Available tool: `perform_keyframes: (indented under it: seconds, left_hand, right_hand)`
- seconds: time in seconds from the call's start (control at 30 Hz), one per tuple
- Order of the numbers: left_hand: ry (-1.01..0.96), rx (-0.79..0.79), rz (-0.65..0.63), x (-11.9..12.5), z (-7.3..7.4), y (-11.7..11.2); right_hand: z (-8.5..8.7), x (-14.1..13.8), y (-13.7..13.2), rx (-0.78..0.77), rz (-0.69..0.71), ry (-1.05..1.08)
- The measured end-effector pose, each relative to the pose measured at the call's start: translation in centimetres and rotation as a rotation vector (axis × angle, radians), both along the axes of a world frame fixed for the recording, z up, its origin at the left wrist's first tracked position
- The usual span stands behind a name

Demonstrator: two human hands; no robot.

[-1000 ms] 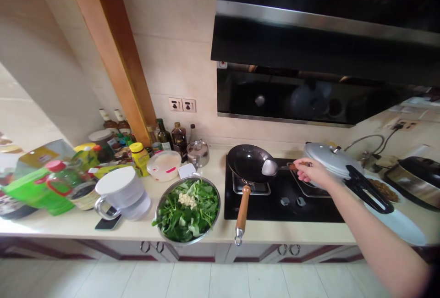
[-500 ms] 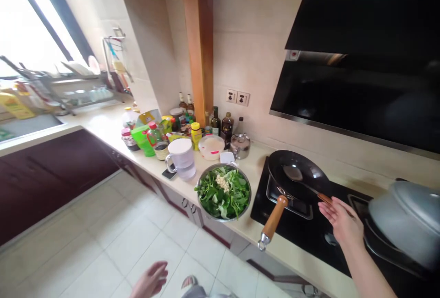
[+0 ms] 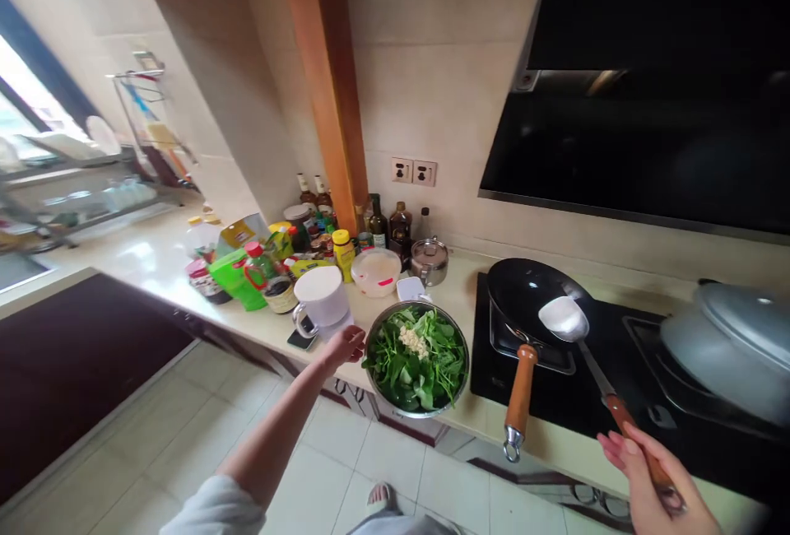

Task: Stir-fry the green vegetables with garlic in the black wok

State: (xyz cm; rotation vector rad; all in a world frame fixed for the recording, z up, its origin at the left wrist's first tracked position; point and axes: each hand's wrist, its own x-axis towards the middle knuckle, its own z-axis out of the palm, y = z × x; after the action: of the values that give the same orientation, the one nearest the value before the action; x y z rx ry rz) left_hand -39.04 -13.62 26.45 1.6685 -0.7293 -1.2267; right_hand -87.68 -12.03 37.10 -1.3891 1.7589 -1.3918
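My right hand (image 3: 660,477) is closed round the wooden handle of a metal spatula (image 3: 564,319). The spatula's blade is raised over the near right rim of a black wok (image 3: 524,292), whose wooden handle points toward me. My left hand (image 3: 346,346) reaches to the left rim of a steel bowl (image 3: 415,415), its fingers loosely bent and holding nothing that I can see. Whether the fingertips touch the rim is unclear. Leafy greens (image 3: 395,370) fill the bowl, topped by a small heap of chopped garlic (image 3: 413,342).
A lidded plastic pitcher (image 3: 321,296) stands just behind my left hand, beside a dark phone (image 3: 301,339). Bottles, a tub (image 3: 375,273) and a small steel pot (image 3: 429,262) line the wall. A large grey pot (image 3: 728,346) sits on the right burner, under the black range hood (image 3: 648,132).
My right hand has lifted the spatula out of the wok and drawn it nearer. The left hand has come up from low over the floor to the bowl's left side.
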Motion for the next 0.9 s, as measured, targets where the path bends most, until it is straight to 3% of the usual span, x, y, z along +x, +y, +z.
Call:
perform_keyframes:
  seconds: [0.13, 0.3, 0.57, 0.9]
  left_hand:
    - [-0.026, 0.066, -0.253, 1.0, 1.4, -2.4]
    - [-0.040, 0.108, -0.474, 1.3, 1.8, -4.2]
    - [-0.154, 0.219, -0.515, 1.0, 1.3, -6.0]
    - [0.033, 0.178, -0.412, -0.1, 3.1, -3.0]
  right_hand:
    - [-0.3, 3.9, 1.8, -0.085, -0.116, 0.004]
    - [-1.3, 5.7, 2.0, -0.080, -0.163, -0.086]
    - [-1.3, 6.5, 2.1, -0.144, -0.183, -0.243]
    - [-0.6, 4.6, 1.4, -0.166, -0.192, -0.412]
